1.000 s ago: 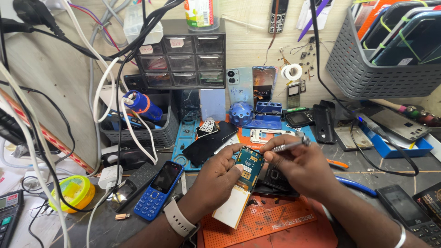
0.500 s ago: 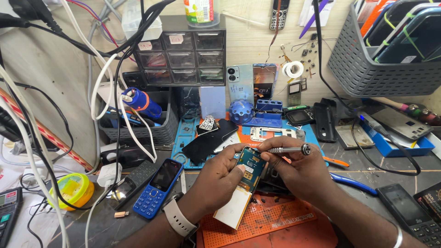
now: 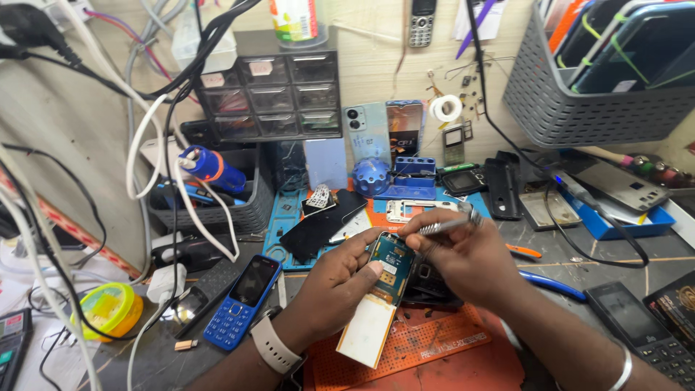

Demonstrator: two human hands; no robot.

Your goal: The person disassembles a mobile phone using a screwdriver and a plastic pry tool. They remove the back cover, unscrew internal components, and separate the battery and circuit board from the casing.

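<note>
Down at the near edge I've got an orange work mat [image 3: 434, 347] under both wrists, and just above it the left hand [image 3: 340, 289], a pale watch strap on the wrist, is curled around an opened phone body [image 3: 380, 297], thumb pressed on its face and fingers wrapped behind, so that hand is closed firmly on it. The phone body sits tilted, its white lower half pointing down toward me and the teal circuit board [image 3: 394, 257] at the upper end, hovering over the mat at the centre of the bench. The right hand [image 3: 470, 253] is pinched shut on a slim metal tool [image 3: 441, 226], fingers bunched tight around it, with the tip lying across the top of the board; I think it's a pair of tweezers, though from this angle the tip is too small to be sure. A bangle rides the right wrist at the bottom corner. Left of the hands a blue keypad phone [image 3: 242, 300] lies flat on the bench, with a yellow-green round tin [image 3: 108, 310] farther left among the white cables. To the right, a black keypad phone [image 3: 641, 329] lies near the edge. Moving back, a blue mat [image 3: 286, 224] carries a black phone cover [image 3: 322, 226]. Beyond that stands a small dark drawer cabinet [image 3: 279, 94] against the wall, and up at the far right hangs a grey basket [image 3: 579, 108] stuffed with handsets.
</note>
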